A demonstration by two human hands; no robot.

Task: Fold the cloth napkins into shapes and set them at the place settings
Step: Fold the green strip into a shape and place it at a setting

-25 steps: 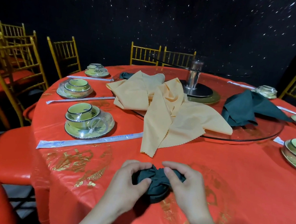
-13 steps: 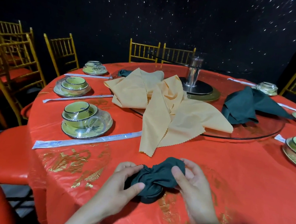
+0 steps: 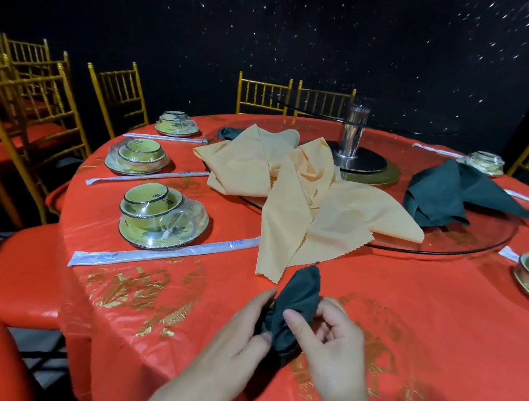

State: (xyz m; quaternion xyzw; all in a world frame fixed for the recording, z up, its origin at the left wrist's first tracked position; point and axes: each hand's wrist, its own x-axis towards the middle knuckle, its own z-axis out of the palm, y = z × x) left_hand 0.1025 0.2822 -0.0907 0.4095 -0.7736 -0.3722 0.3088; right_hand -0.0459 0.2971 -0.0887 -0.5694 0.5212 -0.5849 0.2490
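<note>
Currently the dark green napkin point(image 3: 296, 304) is bunched up between both hands, over the red tablecloth point(image 3: 443, 332) near the table's near edge. Its long axis runs near-to-far, pointed tip away, toward the glass turntable point(image 3: 478, 244). The left hand point(image 3: 239, 338) wraps the lower left side, thumb on the cloth. The right hand point(image 3: 335, 348) pinches the right side, thumb across the front, fingers curled.

Counts:
- two orange napkins point(image 3: 251, 167)
- two spare green napkins point(image 3: 444, 194)
- six shrink-wrapped place settings point(image 3: 163, 219)
- six chopstick packets point(image 3: 161, 253)

The turntable carries the loose napkins. Each wrap holds a bowl stacked on a plate.
</note>
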